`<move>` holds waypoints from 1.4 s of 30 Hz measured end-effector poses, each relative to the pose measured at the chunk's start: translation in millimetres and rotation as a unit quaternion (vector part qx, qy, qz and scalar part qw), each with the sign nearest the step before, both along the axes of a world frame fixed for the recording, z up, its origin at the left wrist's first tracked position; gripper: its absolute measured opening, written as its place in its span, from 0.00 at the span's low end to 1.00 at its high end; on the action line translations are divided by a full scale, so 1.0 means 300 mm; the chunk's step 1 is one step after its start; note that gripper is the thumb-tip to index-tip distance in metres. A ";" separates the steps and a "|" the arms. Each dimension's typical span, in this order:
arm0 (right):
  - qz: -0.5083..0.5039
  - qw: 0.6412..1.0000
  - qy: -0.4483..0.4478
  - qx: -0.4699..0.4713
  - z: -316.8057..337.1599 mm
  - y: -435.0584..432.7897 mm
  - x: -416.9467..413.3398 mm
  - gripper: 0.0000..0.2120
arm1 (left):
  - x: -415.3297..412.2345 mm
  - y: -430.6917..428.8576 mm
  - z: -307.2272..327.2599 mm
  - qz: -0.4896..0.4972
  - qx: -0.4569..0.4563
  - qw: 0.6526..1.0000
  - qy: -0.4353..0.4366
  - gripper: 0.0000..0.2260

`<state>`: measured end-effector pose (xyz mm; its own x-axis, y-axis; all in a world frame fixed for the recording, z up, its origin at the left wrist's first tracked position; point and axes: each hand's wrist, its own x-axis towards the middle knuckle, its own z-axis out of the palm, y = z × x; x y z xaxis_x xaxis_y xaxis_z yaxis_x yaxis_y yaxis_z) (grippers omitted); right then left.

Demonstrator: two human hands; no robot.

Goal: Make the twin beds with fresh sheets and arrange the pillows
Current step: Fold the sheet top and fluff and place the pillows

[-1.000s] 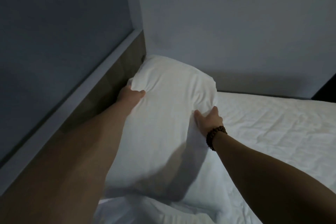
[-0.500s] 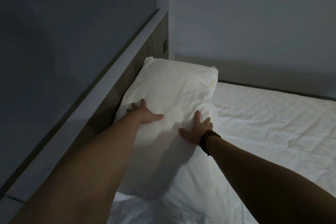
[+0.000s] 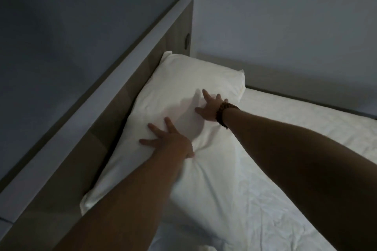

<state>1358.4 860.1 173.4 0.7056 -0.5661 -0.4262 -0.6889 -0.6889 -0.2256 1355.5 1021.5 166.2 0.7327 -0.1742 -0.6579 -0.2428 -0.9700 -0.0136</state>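
Fingers first: on the left hand the fingers are splayed wide apart and laid flat on the pillow, with the thumb sunk into a pucker of the case. They hold nothing. It's the same on the right hand: fingers fanned out straight, palm down on the pillow's middle, gripping nothing. A beaded bracelet sits at that wrist. Both arms reach out long from the bottom of the view, and the left one crosses the pillow's near end.

The pillow lies flat at the head of the bed. Its long side touches the wooden headboard, and its far end sits close to the corner of the walls. It's in a white case, dented a little under the palms and creased round the left thumb.

Out from there, the white sheet covers the mattress as far as the view runs, and it's wrinkled right across.

So where do we stand? By my reading, this bed is sheeted and its pillow is placed, and the hands are on the patting-flat step. What's left here is to ease out that dent and the sheet's creases. No top cover or second pillow shows. The other twin bed is out of view, so I can't say how it stands, and it may be half the job. The room is dim, so how the edges are tucked is beyond telling.
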 end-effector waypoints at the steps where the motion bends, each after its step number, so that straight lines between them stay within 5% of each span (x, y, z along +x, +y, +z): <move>1: 0.003 1.000 0.016 0.000 0.001 -0.022 0.059 0.43 | -0.013 -0.011 -0.022 0.020 -0.015 1.000 -0.009 0.60; 5: -0.005 0.999 0.023 0.035 -0.035 -0.099 0.305 0.60 | -0.058 -0.058 -0.102 0.071 -0.070 0.994 -0.054 0.49; 10: -0.033 0.997 0.064 0.034 -0.130 -0.137 0.470 0.72 | 0.063 -0.034 -0.209 0.016 -0.040 0.999 0.021 0.63; 17: -0.071 0.988 0.131 0.037 -0.391 -0.156 0.550 0.69 | 0.205 -0.039 -0.345 0.037 -0.056 0.994 0.086 0.68; 28: -0.108 0.979 0.165 0.044 -0.694 -0.242 0.684 0.68 | 0.250 -0.163 -0.585 0.062 -0.065 0.995 0.049 0.67; 38: -0.092 0.990 0.080 0.066 -0.571 -0.245 0.592 0.68 | 0.226 -0.147 -0.586 0.053 -0.070 0.996 0.021 0.68; 42: -0.041 0.996 0.010 0.082 -0.356 -0.197 0.377 0.54 | 0.192 -0.114 -0.495 0.027 -0.069 0.997 0.010 0.68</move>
